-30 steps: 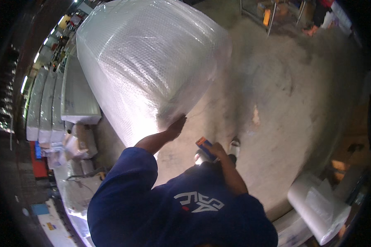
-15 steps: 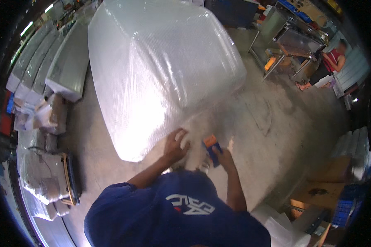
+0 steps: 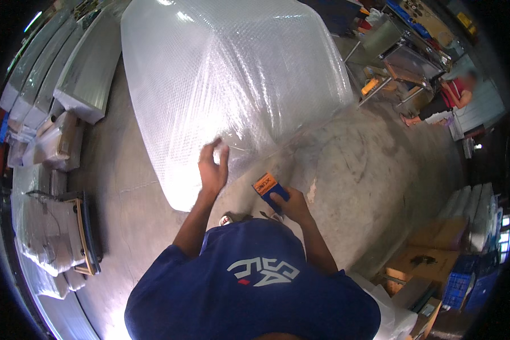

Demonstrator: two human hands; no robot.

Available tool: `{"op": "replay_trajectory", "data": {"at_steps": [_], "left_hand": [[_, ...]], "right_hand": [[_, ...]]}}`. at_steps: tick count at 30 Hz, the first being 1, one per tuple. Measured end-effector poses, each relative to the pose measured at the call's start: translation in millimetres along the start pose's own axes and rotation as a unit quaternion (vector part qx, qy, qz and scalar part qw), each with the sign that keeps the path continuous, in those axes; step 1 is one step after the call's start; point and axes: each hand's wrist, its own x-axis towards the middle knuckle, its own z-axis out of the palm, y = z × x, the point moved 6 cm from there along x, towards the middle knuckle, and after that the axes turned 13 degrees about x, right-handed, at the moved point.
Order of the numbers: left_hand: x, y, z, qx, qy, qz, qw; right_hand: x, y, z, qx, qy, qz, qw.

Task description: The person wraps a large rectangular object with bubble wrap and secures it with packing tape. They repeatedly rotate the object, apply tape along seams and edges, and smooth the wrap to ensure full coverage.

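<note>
Plainly, dark lettering (image 3: 264,183) on orange-blue box (image 3: 271,190)

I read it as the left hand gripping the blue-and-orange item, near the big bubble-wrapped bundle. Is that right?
Not the left hand: the head view shows the right hand gripping the blue-and-orange item, near the big bubble-wrapped bundle.

Concrete floor (image 3: 379,187), plastic-wrapped goods (image 3: 90,71) and blue crates (image 3: 458,290) suggest a warehouse.

The left hand (image 3: 213,170) has shifted from beside the lower edge of the bubble-wrapped bundle (image 3: 249,68) to overlap its bright corner. The right hand (image 3: 293,205) has tipped the orange-and-blue box (image 3: 270,188) further leftward since half a second ago.
</note>
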Motion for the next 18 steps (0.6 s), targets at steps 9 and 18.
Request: {"op": "replay_trajectory", "data": {"at_steps": [9,18], "left_hand": [[-56.3,28.4,17.1,-0.308,-0.371,-0.091,0.871],[-41.7,0.8,6.9,-0.282,-0.369,-0.110,0.878]], "right_hand": [[-20.7,-55.7,-0.4,-0.086,-0.016,-0.082,0.993],[-31.8,-62.2,37.3,-0.060,-0.031,-0.028,0.997]]}}
